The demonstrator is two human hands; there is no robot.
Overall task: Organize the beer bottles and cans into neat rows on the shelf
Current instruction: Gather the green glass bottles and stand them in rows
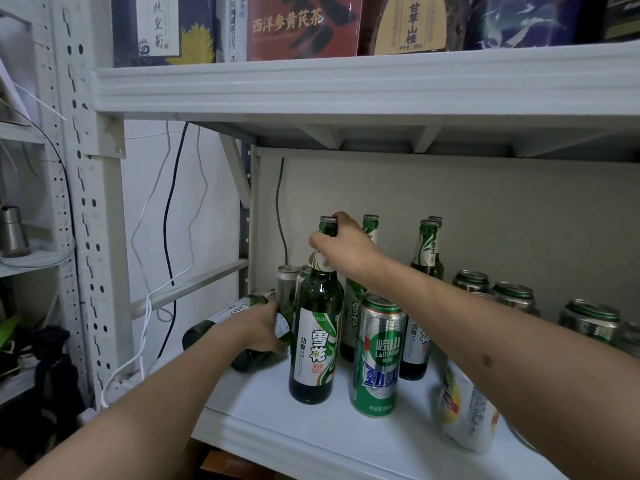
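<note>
Bare right hand (343, 245) pinches glossy green glass bottle (316, 327) neck.

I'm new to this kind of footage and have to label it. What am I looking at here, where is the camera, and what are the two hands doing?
There is no machine: a person is working with bare hands, and the one picture comes from a wide-angle camera worn on the head, looking forward and down. That is why both forearms reach in from the bottom edge.

The surface is a white metal shelf holding beer. The right hand grips the neck of an upright green glass bottle with a white label. The left hand holds a green glass bottle lying on its side near the shelf's left end. Beside the upright bottle stands a tall green and silver can. More green bottles stand behind, and silver cans sit to the right.
</note>
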